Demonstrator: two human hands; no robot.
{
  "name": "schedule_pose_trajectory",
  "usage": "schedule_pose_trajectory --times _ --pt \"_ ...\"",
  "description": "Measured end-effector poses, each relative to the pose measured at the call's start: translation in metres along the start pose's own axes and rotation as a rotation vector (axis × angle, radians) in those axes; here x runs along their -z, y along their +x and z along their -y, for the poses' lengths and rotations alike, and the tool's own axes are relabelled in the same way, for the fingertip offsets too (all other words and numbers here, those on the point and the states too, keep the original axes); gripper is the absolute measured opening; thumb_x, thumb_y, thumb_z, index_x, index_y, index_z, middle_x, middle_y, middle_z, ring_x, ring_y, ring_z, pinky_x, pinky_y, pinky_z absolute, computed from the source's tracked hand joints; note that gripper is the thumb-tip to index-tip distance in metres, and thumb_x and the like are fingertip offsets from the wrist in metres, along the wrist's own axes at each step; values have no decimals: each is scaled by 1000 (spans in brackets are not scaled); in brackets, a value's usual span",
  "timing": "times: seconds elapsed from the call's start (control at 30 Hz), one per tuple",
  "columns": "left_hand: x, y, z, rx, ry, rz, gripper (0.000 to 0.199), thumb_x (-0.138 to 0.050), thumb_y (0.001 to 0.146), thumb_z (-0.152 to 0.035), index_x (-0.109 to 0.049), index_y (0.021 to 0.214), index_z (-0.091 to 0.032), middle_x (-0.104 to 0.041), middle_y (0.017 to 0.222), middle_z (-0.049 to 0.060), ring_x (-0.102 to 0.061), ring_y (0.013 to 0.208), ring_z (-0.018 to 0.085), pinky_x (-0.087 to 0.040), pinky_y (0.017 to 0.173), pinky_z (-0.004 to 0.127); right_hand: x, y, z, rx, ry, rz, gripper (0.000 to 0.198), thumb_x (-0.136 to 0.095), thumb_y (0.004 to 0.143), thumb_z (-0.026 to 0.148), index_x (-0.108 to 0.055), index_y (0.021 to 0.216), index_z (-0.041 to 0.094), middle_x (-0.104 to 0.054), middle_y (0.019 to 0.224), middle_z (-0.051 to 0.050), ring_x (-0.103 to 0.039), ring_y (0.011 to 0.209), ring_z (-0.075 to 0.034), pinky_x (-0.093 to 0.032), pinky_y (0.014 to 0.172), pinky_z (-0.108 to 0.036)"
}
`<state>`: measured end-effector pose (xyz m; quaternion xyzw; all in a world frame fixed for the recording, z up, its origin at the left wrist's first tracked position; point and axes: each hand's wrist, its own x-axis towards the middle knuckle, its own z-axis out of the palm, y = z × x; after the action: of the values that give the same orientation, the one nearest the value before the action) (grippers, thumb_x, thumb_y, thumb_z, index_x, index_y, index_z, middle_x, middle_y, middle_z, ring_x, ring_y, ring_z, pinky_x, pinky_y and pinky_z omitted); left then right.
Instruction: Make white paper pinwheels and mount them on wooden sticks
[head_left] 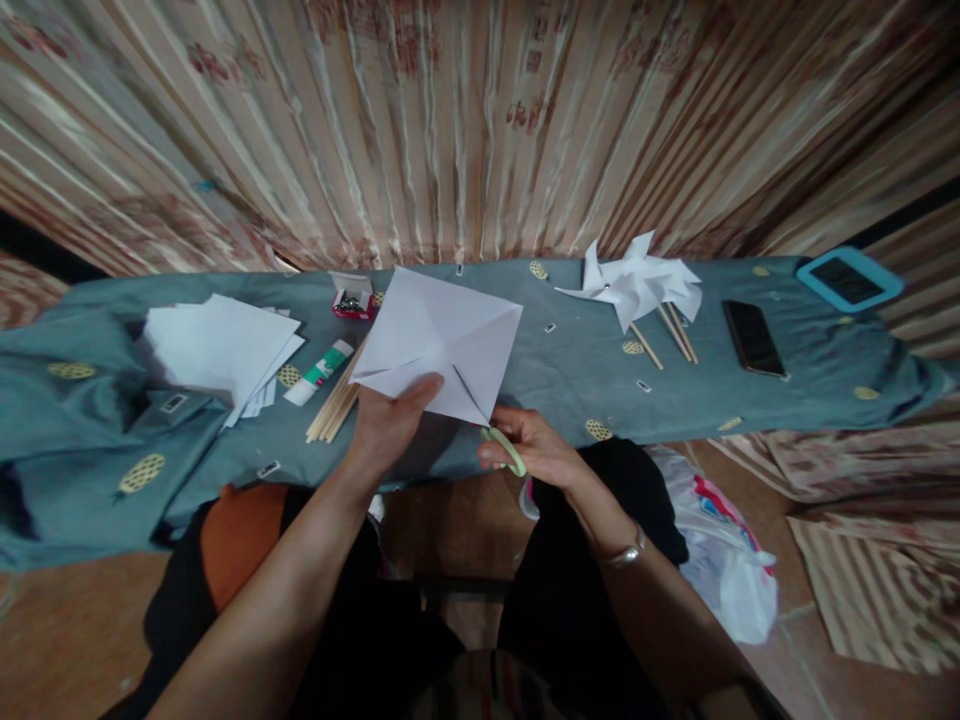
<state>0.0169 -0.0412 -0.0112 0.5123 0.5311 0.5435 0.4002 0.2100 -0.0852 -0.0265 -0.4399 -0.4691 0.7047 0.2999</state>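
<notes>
A square of white paper with diagonal creases is held up over the table's front edge. My left hand grips its lower left edge, thumb on top. A slit shows in the paper near my left hand. In my right hand are scissors with pale green handles, their blades at the paper's lower right corner. One dark blade lies along the crease toward the middle. Just left of the paper lie a bundle of wooden sticks, a green and white glue stick and a small red box of metal pins or tacks.
A stack of white paper lies at the left on the blue-green tablecloth. At the right are white paper pinwheels on sticks, a dark phone and a blue-framed tablet. A plastic bag sits on the floor.
</notes>
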Motion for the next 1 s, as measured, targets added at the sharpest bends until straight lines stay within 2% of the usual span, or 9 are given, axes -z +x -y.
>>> schedule_pose_trajectory --times 0.17,0.47,0.73,1.0 --pt "0 -1 -2 -6 13 18 56 -78 65 -33 -59 116 -19 -76 98 8 -72 97 29 -57 96 44 -1 -1 3 5 -21 -15 61 -90 59 48 -65 104 15 -63 63 5 -60 55 -10 -48 51 -20" --pt "0 -1 -3 -17 12 7 53 -78 66 -31 -60 114 -21 -76 97 7 -72 99 29 -57 94 44 -2 -1 5 -11 5 -11 61 -90 59 46 -64 104 16 -64 60 6 -57 50 -8 -45 49 -19" --pt "-1 -2 -1 8 4 -5 52 -77 65 -31 -61 114 -20 -76 98 8 -70 106 29 -54 100 45 -2 0 2 -3 16 -34 58 -91 58 45 -66 101 15 -64 60 5 -58 53 -9 -46 50 -19" --pt "-1 -3 -5 11 10 18 48 -76 67 -29 -62 112 -20 -76 98 8 -70 105 29 -55 99 44 -2 -2 4 22 -18 -22 62 -89 61 48 -66 109 14 -63 61 4 -57 52 -9 -46 49 -20"
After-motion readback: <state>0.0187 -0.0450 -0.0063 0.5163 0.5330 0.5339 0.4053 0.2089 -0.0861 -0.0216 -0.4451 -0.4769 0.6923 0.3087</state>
